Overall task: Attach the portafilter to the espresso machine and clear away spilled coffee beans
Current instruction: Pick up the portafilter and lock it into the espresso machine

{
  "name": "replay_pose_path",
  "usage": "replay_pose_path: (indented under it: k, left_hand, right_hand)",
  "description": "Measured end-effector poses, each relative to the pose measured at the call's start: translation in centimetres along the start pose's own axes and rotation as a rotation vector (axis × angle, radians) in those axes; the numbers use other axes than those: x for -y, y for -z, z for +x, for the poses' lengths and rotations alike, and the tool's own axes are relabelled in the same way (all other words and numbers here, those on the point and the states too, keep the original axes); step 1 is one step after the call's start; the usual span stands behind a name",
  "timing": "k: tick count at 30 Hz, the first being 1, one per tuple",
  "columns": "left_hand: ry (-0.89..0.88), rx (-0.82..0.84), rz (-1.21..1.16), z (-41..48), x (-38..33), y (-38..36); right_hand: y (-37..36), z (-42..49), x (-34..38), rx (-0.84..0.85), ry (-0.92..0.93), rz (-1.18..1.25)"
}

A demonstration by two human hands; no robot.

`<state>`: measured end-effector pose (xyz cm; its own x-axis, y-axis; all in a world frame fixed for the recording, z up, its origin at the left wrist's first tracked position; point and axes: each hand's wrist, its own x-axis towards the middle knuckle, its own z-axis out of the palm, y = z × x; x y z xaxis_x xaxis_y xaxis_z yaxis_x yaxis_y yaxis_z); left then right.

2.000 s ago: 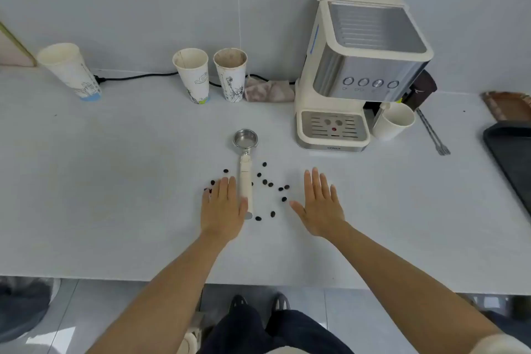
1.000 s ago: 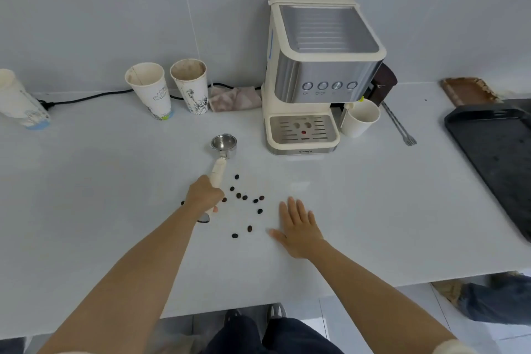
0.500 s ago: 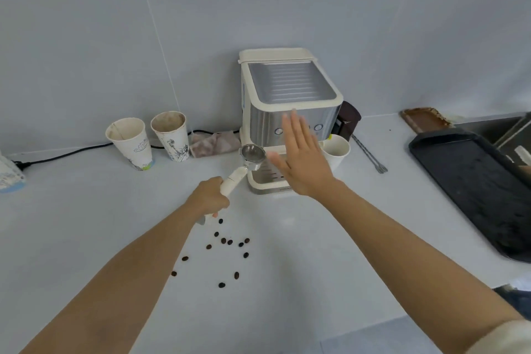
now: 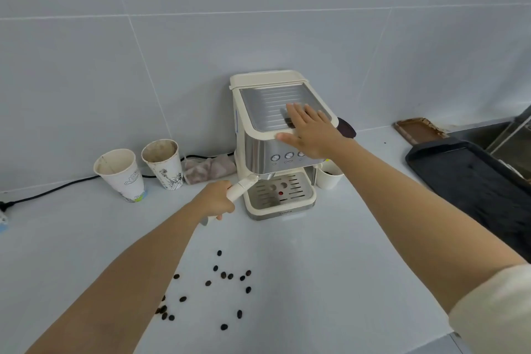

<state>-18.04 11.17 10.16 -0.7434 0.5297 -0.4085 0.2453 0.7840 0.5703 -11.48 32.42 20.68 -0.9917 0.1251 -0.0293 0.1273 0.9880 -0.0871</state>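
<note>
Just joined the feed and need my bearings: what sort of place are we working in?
Most likely a small coffee corner or break-room counter. A cream espresso machine stands on a white counter against a tiled wall, used paper cups sit beside it, and a black tray lies next to what looks like a sink.

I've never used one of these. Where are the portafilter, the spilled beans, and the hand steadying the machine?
portafilter [image 4: 240, 187], head view, cream handle.
coffee beans [image 4: 223, 275], head view, one bean mid-cluster.
right hand [image 4: 311, 132], head view, back of hand.

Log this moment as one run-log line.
left hand: grips portafilter handle, head under group head | right hand: flat on espresso machine top | coffee beans: still scattered on counter
</note>
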Motion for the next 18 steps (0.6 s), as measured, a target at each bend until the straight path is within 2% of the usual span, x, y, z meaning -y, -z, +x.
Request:
replay_pose_path:
  k: [8, 18]
  left_hand:
    - [-0.065, 0.047, 0.031, 2.4, -1.4, 0.2]
    - [-0.077, 0.065, 0.009, 3.5, -2.5, 0.4]
  right_hand:
    - [-0.4, 0.7, -0.6, -0.087, 0.082, -0.106]
    - [0.1, 0.4, -0.4, -0.055, 0.075, -0.11]
